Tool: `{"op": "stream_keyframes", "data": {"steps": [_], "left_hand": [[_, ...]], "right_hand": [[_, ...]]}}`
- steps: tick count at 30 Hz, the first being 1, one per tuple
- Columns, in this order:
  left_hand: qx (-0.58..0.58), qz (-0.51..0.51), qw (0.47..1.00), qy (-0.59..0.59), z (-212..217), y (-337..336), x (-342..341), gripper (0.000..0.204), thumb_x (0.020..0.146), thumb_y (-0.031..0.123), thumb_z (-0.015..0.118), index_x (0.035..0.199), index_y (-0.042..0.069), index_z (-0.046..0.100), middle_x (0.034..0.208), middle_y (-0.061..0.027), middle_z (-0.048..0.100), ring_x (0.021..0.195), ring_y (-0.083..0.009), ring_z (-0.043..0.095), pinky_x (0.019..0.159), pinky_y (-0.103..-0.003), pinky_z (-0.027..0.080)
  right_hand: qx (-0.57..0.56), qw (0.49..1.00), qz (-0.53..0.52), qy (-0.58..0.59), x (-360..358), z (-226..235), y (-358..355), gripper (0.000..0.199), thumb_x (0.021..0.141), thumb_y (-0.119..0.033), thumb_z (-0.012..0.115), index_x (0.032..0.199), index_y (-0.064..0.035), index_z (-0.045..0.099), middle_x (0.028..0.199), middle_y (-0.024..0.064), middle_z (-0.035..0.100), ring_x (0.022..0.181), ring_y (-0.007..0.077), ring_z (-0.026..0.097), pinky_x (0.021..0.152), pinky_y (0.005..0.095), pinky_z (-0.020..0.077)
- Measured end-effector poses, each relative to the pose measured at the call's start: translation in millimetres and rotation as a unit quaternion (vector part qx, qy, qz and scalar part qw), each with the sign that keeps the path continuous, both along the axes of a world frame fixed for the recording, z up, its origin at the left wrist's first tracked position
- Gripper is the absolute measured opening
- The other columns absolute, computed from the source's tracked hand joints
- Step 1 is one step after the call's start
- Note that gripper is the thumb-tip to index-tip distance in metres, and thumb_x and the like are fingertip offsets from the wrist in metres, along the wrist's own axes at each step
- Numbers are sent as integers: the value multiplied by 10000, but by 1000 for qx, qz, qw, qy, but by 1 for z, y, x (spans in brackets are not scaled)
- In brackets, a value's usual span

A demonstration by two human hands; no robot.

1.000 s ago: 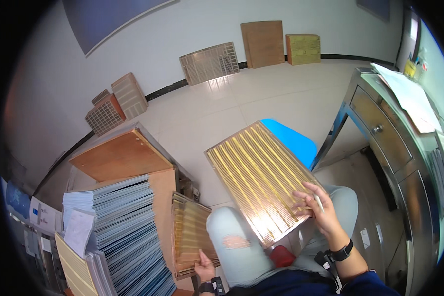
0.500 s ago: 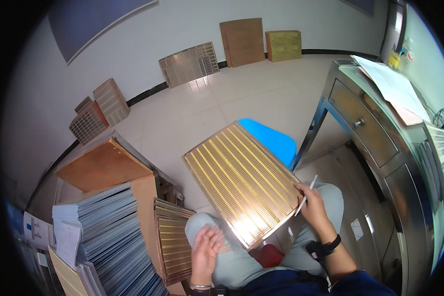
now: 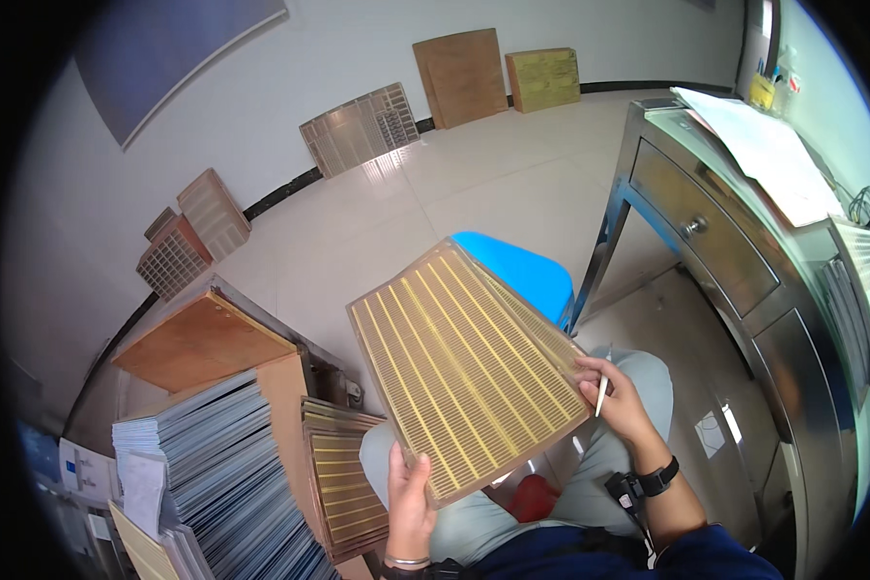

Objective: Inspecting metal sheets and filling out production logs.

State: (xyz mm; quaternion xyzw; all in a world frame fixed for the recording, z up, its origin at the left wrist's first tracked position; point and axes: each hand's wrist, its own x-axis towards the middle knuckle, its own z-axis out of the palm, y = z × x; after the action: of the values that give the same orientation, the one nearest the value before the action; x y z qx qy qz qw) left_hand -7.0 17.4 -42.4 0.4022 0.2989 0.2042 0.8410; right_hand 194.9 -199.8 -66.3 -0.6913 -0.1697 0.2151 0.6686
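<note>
A flat rectangular circuit board panel (image 3: 464,372), copper-coloured with gold stripes, lies tilted above my lap. My left hand (image 3: 411,498) is closed on its near left corner, thumb on top. At its right corner my right hand (image 3: 614,396) pinches the edge and also holds a slim white pen (image 3: 602,394). Along the right side a second panel's edge (image 3: 527,309) shows below the top one, slightly fanned out. A blue stool seat (image 3: 522,275) is partly hidden behind the panels.
Left of my knee stand several similar gold panels (image 3: 348,483) on edge, beside a packed row of grey-blue boards (image 3: 227,464). A wooden board (image 3: 203,338) lies beyond them. On the right is a metal desk (image 3: 696,227) with papers (image 3: 759,155). More panels (image 3: 362,130) lean against the far wall.
My left hand has moved from above my knee onto the panel's near left corner and closed on it. The top panel has shifted left, showing another beneath. The glare on it has gone.
</note>
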Motion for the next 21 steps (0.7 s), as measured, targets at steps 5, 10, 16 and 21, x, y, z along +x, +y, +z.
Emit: {"op": "stream_keyframes", "data": {"steps": [5, 10, 16, 21], "left_hand": [[79, -10, 996, -35, 8, -7, 3, 555, 898, 47, 497, 1370, -16, 212, 1290, -127, 442, 1142, -178, 469, 949, -300, 402], [72, -35, 996, -42, 20, -9, -1, 572, 892, 51, 513, 1375, -13, 212, 1292, -124, 445, 1144, -178, 468, 963, -302, 384], [92, -91, 990, -53, 29, -1, -12, 569, 926, 203, 488, 1381, -7, 218, 1331, -150, 406, 1193, -200, 436, 988, -327, 365], [-76, 25, 970, -229, 30, 0, -11, 635, 926, 467, 368, 1394, 58, 238, 1413, -130, 310, 1283, -249, 332, 1036, -420, 306]], "right_hand": [[110, 987, -32, 116, -2, 12, -7, 412, 869, -123, 585, 1234, 11, 449, 947, 64, 588, 764, 71, 531, 651, 197, 443], [222, 954, -6, 202, -7, 27, -14, 446, 890, -153, 551, 1277, 17, 408, 1152, 117, 540, 972, 135, 562, 783, 212, 459], [197, 963, 90, 161, -17, 44, -13, 547, 837, -198, 615, 1278, 45, 399, 1166, 127, 552, 1052, 166, 540, 913, 275, 414], [272, 943, 65, 181, -30, 36, 1, 524, 877, -196, 568, 1316, 11, 370, 1250, 109, 482, 1147, 184, 461, 978, 299, 351]]}}
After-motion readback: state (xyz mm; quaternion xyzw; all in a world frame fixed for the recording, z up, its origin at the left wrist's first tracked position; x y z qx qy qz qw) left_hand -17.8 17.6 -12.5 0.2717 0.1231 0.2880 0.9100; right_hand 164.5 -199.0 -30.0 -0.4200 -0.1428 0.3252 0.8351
